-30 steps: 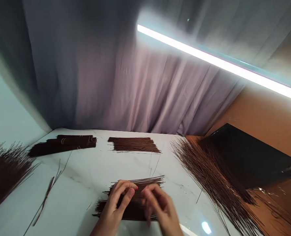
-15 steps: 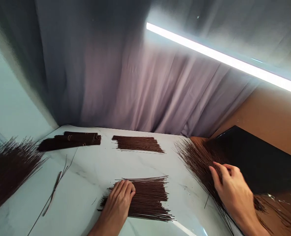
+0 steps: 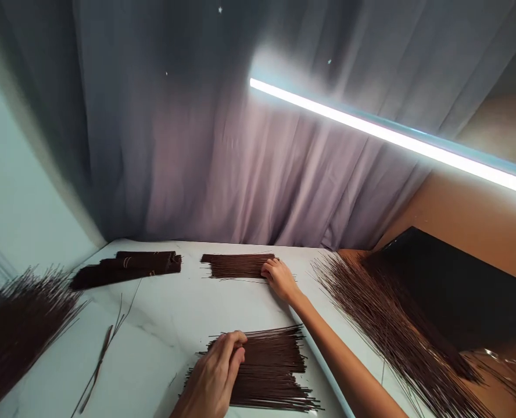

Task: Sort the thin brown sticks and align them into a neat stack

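My left hand (image 3: 217, 371) rests over the left part of the near pile of thin dark brown sticks (image 3: 271, 366). Its fingers are bent, and its thumb stands apart from the forefinger. Farther back, my right hand (image 3: 279, 278) is at the right end of a smaller, flat row of the same sticks (image 3: 238, 266). The right fingers curl down together over the stick ends, hiding the fingertips in part. Both groups of sticks lie roughly crosswise on the white marbled table (image 3: 162, 325).
Rolled dark bundles tied with bands (image 3: 140, 264) lie at the back left. A large heap of sticks (image 3: 18, 331) is at the left edge, with loose strands (image 3: 103, 354) nearby. Another long heap (image 3: 380, 313) lies right, beside a black panel (image 3: 458, 290). A bright tube light (image 3: 371, 130) hangs above.
My right hand has left the right-hand heap and moved left and back to the far row. My left hand stays on the near pile, its fingers lifted slightly. The view has tilted up.
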`<state>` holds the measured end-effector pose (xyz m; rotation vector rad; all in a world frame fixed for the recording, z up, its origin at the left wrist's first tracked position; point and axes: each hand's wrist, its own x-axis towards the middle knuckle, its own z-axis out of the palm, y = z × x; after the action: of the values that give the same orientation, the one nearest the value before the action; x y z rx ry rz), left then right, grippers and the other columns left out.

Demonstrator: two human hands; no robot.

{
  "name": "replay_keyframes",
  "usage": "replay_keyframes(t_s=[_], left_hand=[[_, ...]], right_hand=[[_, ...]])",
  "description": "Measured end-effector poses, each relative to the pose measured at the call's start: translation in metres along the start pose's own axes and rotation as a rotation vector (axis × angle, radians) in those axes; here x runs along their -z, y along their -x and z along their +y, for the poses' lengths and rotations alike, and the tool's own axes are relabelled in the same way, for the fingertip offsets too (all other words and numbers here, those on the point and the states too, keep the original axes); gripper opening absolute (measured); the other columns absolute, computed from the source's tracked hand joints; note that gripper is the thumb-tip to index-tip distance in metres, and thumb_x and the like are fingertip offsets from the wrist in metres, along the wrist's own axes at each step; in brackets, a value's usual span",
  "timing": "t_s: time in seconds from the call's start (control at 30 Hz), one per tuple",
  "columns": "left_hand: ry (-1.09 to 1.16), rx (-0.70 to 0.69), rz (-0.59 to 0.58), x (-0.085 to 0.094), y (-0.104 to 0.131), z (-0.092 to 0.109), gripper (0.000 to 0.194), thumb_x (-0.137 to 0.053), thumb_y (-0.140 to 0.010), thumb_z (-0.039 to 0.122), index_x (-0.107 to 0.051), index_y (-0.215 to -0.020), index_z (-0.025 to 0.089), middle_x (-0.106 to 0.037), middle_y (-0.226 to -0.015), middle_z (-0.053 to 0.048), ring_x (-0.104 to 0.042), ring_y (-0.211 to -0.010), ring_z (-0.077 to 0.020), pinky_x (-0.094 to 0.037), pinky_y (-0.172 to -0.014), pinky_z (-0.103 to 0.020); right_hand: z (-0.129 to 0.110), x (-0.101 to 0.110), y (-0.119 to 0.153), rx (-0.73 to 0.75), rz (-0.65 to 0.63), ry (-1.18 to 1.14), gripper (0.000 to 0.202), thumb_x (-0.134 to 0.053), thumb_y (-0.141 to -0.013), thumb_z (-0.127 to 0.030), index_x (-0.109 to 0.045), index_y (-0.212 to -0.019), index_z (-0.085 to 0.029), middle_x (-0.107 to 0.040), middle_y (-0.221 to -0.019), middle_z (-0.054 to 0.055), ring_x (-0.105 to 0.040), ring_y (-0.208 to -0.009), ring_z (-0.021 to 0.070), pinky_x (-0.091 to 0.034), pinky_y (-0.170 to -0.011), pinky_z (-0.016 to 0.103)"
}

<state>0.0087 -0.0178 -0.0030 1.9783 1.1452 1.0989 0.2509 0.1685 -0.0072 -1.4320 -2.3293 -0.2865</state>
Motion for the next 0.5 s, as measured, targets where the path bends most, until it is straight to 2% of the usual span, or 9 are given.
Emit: replay_keyframes(t_s=[0.1, 0.17, 0.23, 0.3, 0.37, 0.43, 0.5], left_hand=[[0.0, 0.126, -0.031, 0.002, -0.002, 0.002, 0.023, -0.047, -0.102, 0.039, -0.067, -0.099, 0.029, -0.066, -0.076, 0.001, -0.062, -0.065, -0.0185, -0.046, -0.066, -0.026], [0.059, 0.219, -0.041, 0.001, -0.004, 0.002, 0.027, -0.05, -0.1, 0.044, -0.07, -0.094, 0.028, -0.059, -0.065, 0.003, -0.057, -0.059, -0.017, -0.043, -0.062, -0.025], [0.16, 0.281, -0.052, -0.001, -0.005, 0.001, 0.033, -0.048, -0.1, 0.05, -0.07, -0.092, 0.026, -0.051, -0.058, 0.005, -0.051, -0.054, -0.0157, -0.041, -0.058, -0.024], [0.282, 0.325, -0.044, -0.003, -0.006, 0.0, 0.04, -0.046, -0.099, 0.057, -0.066, -0.092, 0.024, -0.054, -0.064, 0.004, -0.048, -0.052, -0.0141, -0.041, -0.054, -0.024], [0.385, 0.351, -0.043, -0.003, -0.006, 0.0, 0.043, -0.047, -0.096, 0.062, -0.063, -0.094, 0.022, -0.06, -0.075, 0.0, -0.048, -0.053, -0.0131, -0.041, -0.052, -0.023], [0.431, 0.361, -0.023, 0.0, -0.006, 0.001, 0.043, -0.051, -0.094, 0.063, -0.062, -0.097, 0.022, -0.063, -0.083, -0.002, -0.05, -0.059, -0.0135, -0.041, -0.053, -0.022], [0.427, 0.393, 0.014, 0.004, -0.006, 0.005, 0.041, -0.054, -0.093, 0.061, -0.064, -0.101, 0.022, -0.062, -0.083, -0.002, -0.048, -0.062, -0.0135, -0.039, -0.053, -0.021]], right_hand=[[-0.001, 0.005, 0.007, 0.0, 0.009, 0.007, 0.033, -0.064, -0.099, -0.034, -0.06, -0.127, -0.017, -0.064, -0.125, 0.009, -0.067, -0.104, 0.0224, -0.058, -0.087, 0.043], [-0.001, 0.012, 0.01, -0.021, 0.04, 0.012, 0.032, -0.063, -0.099, -0.035, -0.061, -0.126, -0.017, -0.064, -0.124, 0.008, -0.067, -0.102, 0.0216, -0.058, -0.087, 0.042], [0.0, 0.022, 0.013, -0.046, 0.082, 0.007, 0.024, -0.063, -0.099, -0.033, -0.065, -0.115, -0.016, -0.068, -0.113, 0.006, -0.067, -0.096, 0.0197, -0.057, -0.084, 0.039], [0.003, 0.035, 0.018, -0.056, 0.128, -0.016, 0.013, -0.061, -0.099, -0.024, -0.07, -0.096, -0.015, -0.071, -0.094, 0.005, -0.067, -0.086, 0.0183, -0.055, -0.08, 0.035], [0.003, 0.052, 0.029, -0.064, 0.187, -0.056, 0.02, -0.056, -0.098, -0.017, -0.07, -0.084, -0.017, -0.07, -0.083, 0.005, -0.066, -0.08, 0.019, -0.052, -0.076, 0.032], [-0.003, 0.072, 0.046, -0.101, 0.272, -0.105, 0.023, -0.049, -0.1, -0.018, -0.07, -0.091, -0.017, -0.071, -0.088, 0.007, -0.065, -0.081, 0.0197, -0.05, -0.075, 0.032], [-0.022, 0.09, 0.069, -0.155, 0.362, -0.156, 0.022, -0.046, -0.103, -0.023, -0.067, -0.099, -0.018, -0.069, -0.092, 0.007, -0.063, -0.078, 0.0191, -0.051, -0.073, 0.032]])
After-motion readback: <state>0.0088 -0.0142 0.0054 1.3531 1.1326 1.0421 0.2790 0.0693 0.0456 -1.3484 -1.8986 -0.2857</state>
